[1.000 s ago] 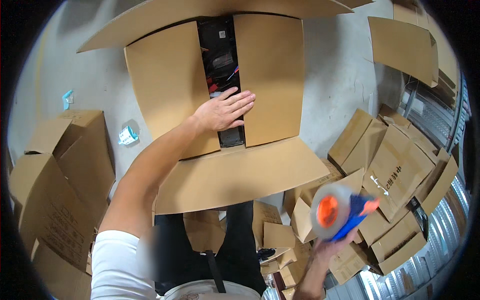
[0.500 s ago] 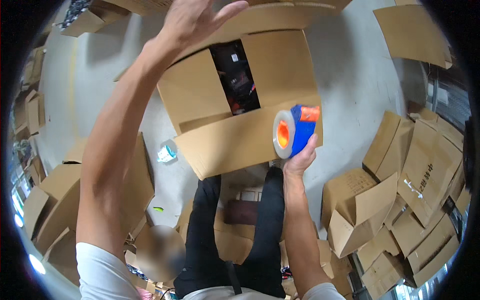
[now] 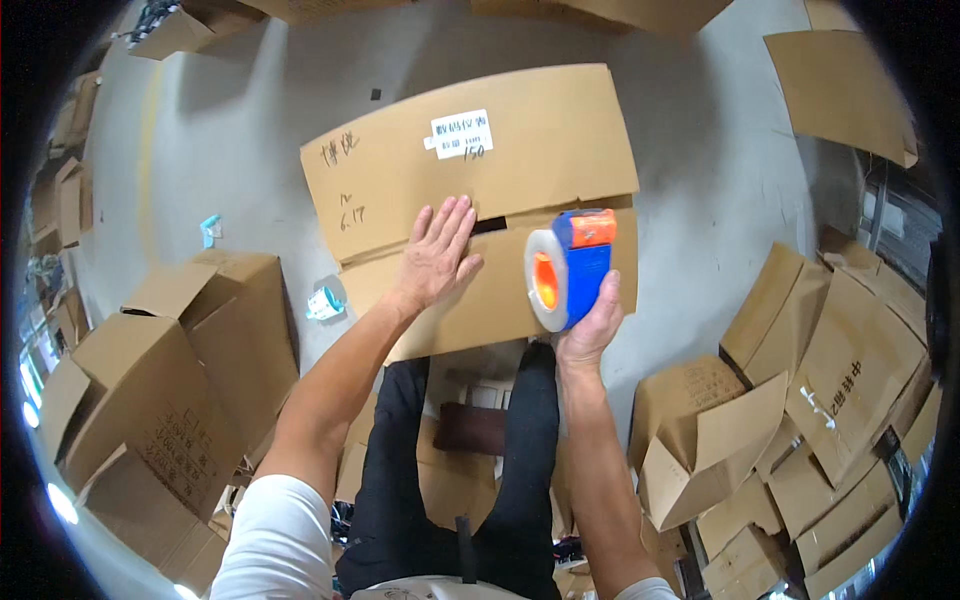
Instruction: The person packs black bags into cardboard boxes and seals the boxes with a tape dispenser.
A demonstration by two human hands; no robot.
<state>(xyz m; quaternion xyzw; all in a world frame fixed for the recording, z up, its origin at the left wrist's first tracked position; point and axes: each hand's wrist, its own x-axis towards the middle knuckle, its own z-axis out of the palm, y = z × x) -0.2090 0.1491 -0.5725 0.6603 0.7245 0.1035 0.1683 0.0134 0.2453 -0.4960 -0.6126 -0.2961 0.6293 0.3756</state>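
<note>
A large brown cardboard box (image 3: 560,130) stands in front of my legs, its top flaps folded down. Between the far and near flaps a narrow dark gap shows near the middle. My left hand (image 3: 438,256) lies flat on the top at the flaps' meeting line, fingers stretched out. In my right hand (image 3: 592,328) is a blue and orange tape dispenser (image 3: 590,265) with a roll of clear tape, held over the near flap's right part. A white label (image 3: 462,134) and handwriting mark the far flap. The box's contents are hidden.
Opened cardboard boxes (image 3: 200,370) stand at the left, and more cardboard (image 3: 860,350) is piled at the right. A small white and teal roll (image 3: 325,303) lies on the grey floor left of the box. Further cardboard lines the far edge.
The far flap has come down over the opening, covering the inner flaps and dark contents. My left hand has moved from beyond the box down onto its top; the dispenser shifted slightly left.
</note>
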